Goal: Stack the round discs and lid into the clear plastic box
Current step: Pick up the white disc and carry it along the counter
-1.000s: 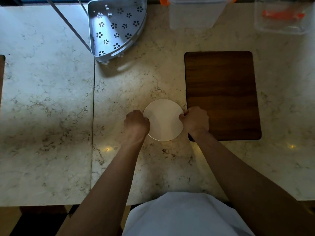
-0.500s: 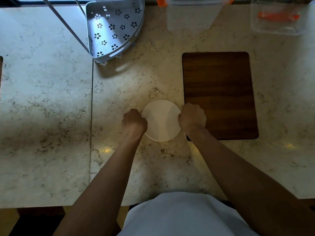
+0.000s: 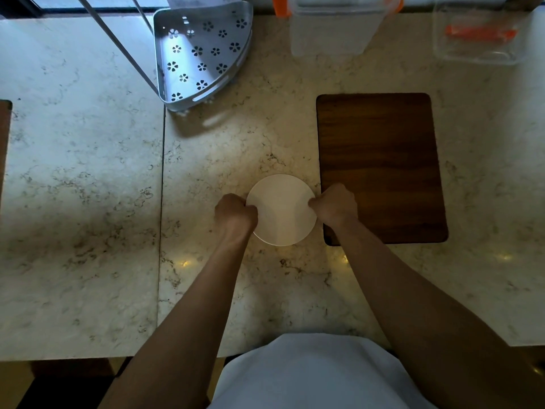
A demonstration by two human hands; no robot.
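From the head camera, the white round disc lies flat on the marble worktop between the two hands — left hand and right hand each closed on an opposite edge — with the clear plastic box well away toward the far right, nearer the right hand.

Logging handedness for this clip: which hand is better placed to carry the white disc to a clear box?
Right, probably. Both hands grip the white disc, but the right hand sits on the side of both clear boxes; the left hand would reach across.
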